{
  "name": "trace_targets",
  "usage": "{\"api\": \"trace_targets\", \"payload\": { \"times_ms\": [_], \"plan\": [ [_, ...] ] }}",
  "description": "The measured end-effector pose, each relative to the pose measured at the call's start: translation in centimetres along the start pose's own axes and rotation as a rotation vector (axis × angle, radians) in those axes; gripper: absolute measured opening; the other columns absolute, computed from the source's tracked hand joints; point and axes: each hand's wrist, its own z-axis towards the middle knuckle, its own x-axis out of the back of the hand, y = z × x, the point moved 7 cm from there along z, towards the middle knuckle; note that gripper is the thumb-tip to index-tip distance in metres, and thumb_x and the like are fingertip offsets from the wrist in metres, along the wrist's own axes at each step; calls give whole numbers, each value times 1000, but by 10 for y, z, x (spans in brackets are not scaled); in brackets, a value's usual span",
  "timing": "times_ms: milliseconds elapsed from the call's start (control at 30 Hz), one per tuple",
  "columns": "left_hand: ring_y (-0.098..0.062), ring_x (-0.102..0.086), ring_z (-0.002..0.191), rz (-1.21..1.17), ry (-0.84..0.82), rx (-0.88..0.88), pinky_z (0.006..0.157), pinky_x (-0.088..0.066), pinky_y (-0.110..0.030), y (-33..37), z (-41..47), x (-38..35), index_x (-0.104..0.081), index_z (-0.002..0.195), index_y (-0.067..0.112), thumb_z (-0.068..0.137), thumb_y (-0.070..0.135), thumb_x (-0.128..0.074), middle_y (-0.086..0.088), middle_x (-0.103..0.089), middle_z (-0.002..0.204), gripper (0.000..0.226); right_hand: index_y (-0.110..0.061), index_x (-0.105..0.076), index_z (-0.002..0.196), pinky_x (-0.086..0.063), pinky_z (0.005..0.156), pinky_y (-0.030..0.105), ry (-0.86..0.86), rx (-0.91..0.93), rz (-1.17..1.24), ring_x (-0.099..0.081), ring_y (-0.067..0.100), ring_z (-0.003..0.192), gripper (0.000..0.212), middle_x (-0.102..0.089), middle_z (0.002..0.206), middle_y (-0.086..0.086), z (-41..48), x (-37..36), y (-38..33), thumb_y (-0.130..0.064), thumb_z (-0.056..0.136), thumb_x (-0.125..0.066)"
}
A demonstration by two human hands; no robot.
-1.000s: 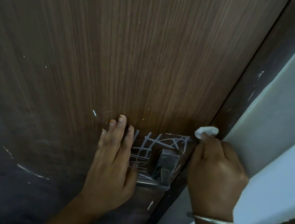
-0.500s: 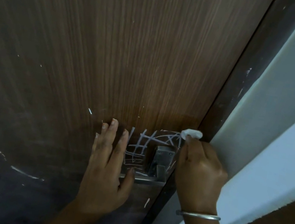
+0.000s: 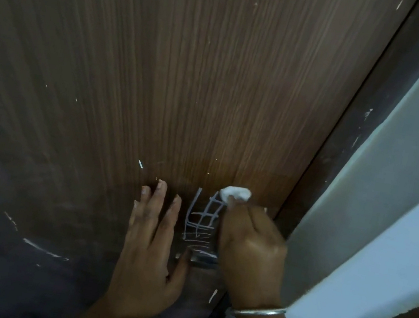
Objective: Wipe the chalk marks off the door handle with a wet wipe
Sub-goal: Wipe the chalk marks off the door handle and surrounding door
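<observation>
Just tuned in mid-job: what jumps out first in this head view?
The white chalk grid scrawled on the dark plate low on the wooden door stands out most, right between the two hands. The right hand pinches a bunched white wet wipe at the grid's upper right corner and covers its right part, while the left hand lies flat on the door just left of it.

left hand (image 3: 152,235) flat on brown door (image 3: 163,66), right hand (image 3: 251,250) pinching bunched white wet wipe (image 3: 236,193) at top of chalk marks (image 3: 201,220), metal door handle (image 3: 198,258) mostly hidden below
</observation>
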Motion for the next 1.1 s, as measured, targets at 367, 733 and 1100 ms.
{"api": "trace_targets", "payload": {
  "times_ms": [367, 733, 1100],
  "plan": [
    [-28, 0, 143, 17, 5, 28, 108, -14, -55, -13, -4, 11, -20, 143, 11, 79, 34, -47, -4, -4, 155, 73, -5, -72, 83, -45, 52, 22, 58, -17, 55, -57, 16, 54, 24, -64, 66, 6, 5, 2, -4, -15, 92, -52],
    [-27, 1, 144, 6, 11, 41, 108, -19, -55, -26, -8, 20, -17, 144, 14, 79, 34, -49, -1, -2, 156, 75, -8, -71, 85, -47, 47, 24, -23, 35, 111, -57, 14, 52, 23, -63, 67, 4, 6, -12, -31, -17, 92, -52],
    [-30, -2, 144, -8, 8, 4, 108, -18, -60, -29, -7, 24, -18, 143, 12, 78, 30, -52, -7, -6, 155, 77, -8, -73, 89, -47, 50, 24, 41, 76, 150, -57, 15, 56, 16, -63, 69, 4, 16, -11, -53, -14, 91, -57]
  ]
}}
